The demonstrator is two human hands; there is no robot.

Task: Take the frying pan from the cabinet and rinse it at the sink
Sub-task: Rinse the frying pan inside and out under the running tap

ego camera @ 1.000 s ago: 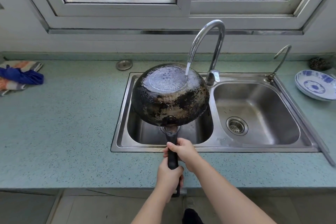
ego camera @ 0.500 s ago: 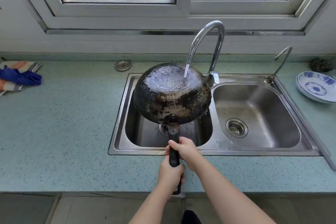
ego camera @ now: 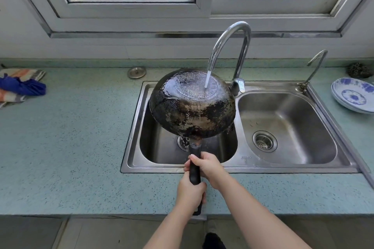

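The scorched, blackened round metal frying pan (ego camera: 192, 107) is held bottom-up and tilted above the left basin of the stainless steel double sink (ego camera: 132, 137), set in the speckled green tabletop (ego camera: 70, 137). Both hands are clamped on its black handle: the right hand (ego camera: 208, 166) ahead, the left hand (ego camera: 189, 194) behind, over the tabletop's front edge. Water from the curved chrome tap (ego camera: 228, 46) strikes the pan's underside.

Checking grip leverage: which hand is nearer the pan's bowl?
Right. The right hand grips the handle just below the bowl of the frying pan; the left hand grips the handle's end, farther back.
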